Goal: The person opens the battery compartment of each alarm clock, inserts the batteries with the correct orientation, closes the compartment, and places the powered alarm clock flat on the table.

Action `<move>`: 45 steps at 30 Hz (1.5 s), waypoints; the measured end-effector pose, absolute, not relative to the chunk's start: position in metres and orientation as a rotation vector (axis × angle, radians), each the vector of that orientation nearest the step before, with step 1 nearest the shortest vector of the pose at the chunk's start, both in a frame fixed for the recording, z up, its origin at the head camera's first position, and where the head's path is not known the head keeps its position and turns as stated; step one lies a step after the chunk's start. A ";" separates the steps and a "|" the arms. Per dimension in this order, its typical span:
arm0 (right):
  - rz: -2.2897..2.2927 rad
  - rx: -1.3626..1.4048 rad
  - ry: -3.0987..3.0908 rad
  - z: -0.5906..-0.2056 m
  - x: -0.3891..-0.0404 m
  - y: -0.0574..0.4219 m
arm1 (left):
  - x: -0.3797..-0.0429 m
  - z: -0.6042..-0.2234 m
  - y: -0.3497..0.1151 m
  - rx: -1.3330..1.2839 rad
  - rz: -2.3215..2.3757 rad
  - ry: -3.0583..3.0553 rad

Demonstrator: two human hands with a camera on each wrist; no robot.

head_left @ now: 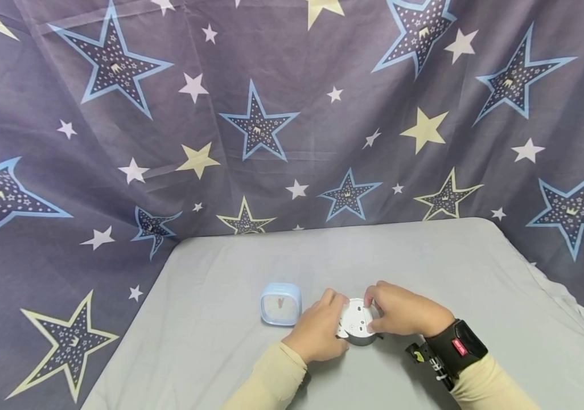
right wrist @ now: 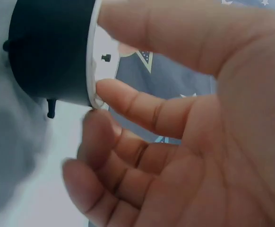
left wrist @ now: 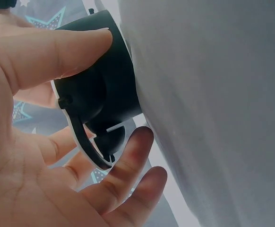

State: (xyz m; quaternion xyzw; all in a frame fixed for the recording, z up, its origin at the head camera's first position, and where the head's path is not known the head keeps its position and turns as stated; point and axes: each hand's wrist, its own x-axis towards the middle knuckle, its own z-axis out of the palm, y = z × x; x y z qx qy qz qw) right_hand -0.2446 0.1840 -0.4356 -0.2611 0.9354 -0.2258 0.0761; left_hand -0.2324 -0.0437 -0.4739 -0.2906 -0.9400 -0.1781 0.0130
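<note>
A round black alarm clock (head_left: 361, 340) with a white back lies face down on the cloth, its back turned up. Dark bells (left wrist: 110, 140) show on one side in the left wrist view, and two small feet (right wrist: 51, 109) stick out in the right wrist view. My left hand (head_left: 320, 329) grips the clock's bell side, the thumb (left wrist: 81, 47) lying along the black casing. From the other side my right hand (head_left: 406, 310) holds the edge of the white back (right wrist: 102, 56) between thumb and index finger. Its other fingers are bent below the rim.
Left of my left hand, a light blue square clock (head_left: 280, 304) stands on the grey cloth-covered table (head_left: 210, 336). A dark curtain with stars (head_left: 292, 114) hangs behind the table. A black strap with a small device (head_left: 458, 347) is on my right wrist.
</note>
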 end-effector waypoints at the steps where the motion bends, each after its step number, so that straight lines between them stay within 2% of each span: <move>1: -0.677 -0.790 2.800 -0.435 -0.245 0.184 | -0.232 -0.474 -0.044 -0.906 -0.556 -2.928; 19: -0.483 -0.706 3.050 -0.426 -0.232 0.171 | -0.232 -0.474 -0.044 -0.875 -0.552 -2.956; 29: -0.401 -0.405 3.143 -0.433 -0.225 0.151 | -0.234 -0.475 -0.044 -0.891 -0.552 -2.937; 45: -0.516 -0.423 3.084 -0.435 -0.229 0.152 | -0.231 -0.473 -0.045 -0.880 -0.565 -2.949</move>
